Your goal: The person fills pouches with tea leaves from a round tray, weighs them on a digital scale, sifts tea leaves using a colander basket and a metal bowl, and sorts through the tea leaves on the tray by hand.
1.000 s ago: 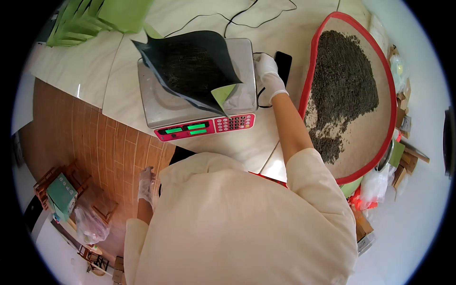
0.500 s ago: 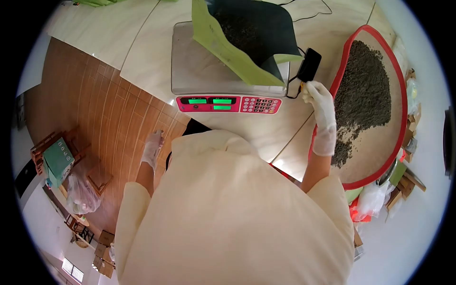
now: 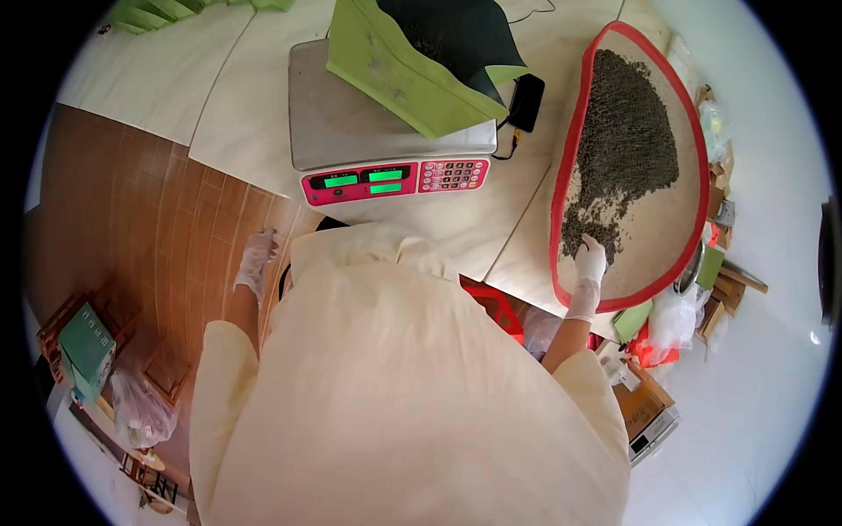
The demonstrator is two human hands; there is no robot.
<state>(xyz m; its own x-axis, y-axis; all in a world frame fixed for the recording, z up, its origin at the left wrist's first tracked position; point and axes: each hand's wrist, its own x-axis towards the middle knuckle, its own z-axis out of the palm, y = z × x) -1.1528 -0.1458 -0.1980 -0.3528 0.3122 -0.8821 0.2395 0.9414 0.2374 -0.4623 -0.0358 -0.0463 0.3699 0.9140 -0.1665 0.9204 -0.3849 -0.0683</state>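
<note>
My right hand (image 3: 591, 260), in a thin white glove, is over the near part of a round, red-rimmed tray (image 3: 649, 254). Its fingertips are closed together at the edge of a heap of dark, crumbly loose tea (image 3: 624, 140); the pinch itself is small and partly hidden. My left hand (image 3: 257, 256), also gloved, hangs beside my body above the floor, fingers loosely apart and holding nothing. A green bag (image 3: 412, 83) with a dark lining stands open on the steel pan of a digital scale (image 3: 351, 131), dark material inside it. The scale's green displays are lit.
A black phone-like device (image 3: 526, 103) with a cable lies right of the scale. Green folded bags (image 3: 158, 13) are at the far left of the table. Boxes (image 3: 645, 399) and plastic bags (image 3: 675, 320) stand at the right. A green box (image 3: 88, 346) sits on a chair at left.
My right hand has moved from beside the bag and device down to the tea at the tray's near edge. The view has shifted; the left hand still hangs at my side.
</note>
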